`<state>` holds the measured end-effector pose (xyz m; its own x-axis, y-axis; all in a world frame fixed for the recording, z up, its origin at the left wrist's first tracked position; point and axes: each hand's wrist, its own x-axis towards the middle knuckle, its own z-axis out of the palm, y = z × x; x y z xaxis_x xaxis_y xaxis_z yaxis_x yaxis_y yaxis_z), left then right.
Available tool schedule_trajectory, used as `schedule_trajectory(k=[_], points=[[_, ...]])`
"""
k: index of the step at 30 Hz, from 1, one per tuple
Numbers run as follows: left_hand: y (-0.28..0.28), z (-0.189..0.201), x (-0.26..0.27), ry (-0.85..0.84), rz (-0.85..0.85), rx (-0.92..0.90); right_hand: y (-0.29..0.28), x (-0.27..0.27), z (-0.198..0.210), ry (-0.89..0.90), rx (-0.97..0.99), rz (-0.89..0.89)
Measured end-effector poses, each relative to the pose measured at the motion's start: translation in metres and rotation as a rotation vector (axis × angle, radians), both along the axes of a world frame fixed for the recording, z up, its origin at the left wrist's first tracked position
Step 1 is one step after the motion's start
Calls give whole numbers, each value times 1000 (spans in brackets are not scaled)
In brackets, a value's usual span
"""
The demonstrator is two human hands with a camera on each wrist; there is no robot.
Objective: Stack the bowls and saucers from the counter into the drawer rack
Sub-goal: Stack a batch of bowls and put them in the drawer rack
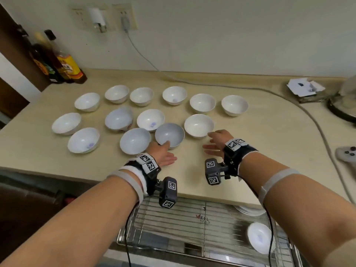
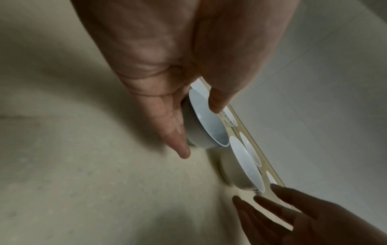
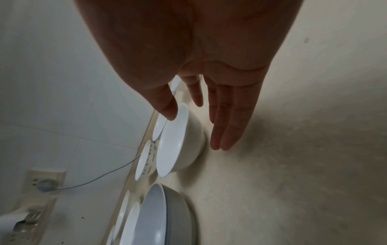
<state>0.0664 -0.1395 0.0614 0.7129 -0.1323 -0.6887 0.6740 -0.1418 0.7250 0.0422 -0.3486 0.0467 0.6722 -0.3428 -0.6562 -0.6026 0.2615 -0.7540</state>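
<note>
Left hand (image 1: 163, 154) pinched grey bowl (image 1: 169, 132) at its near rim, thumb inside, likely to lift. Right hand (image 1: 216, 142) was open, fingers spread beside white bowl (image 1: 198, 125), not gripping. Both bowls sat on counter (image 1: 260, 147); small bowl (image 1: 259, 237) lay in drawer rack (image 1: 173, 224).

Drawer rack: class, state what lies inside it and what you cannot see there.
One white bowl on the right of the drawer rack; white saucers behind it. The counter and right forearm hide the rest.
</note>
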Motion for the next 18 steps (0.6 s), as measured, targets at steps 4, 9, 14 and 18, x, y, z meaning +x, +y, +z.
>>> schedule_trajectory(k=[4, 9, 14, 18], points=[[-11, -19, 17, -50, 68, 76, -6, 29, -10, 53, -131, 41], [-12, -35, 41, -105, 58, 137, -17, 32, -23, 48, -290, 7], [-24, -24, 70, -166, 5, 27, -25, 10, 25, -78, -155, -276], [-55, -1, 107, -257, -82, -39, -62, 20, 46, -140, -169, -407]])
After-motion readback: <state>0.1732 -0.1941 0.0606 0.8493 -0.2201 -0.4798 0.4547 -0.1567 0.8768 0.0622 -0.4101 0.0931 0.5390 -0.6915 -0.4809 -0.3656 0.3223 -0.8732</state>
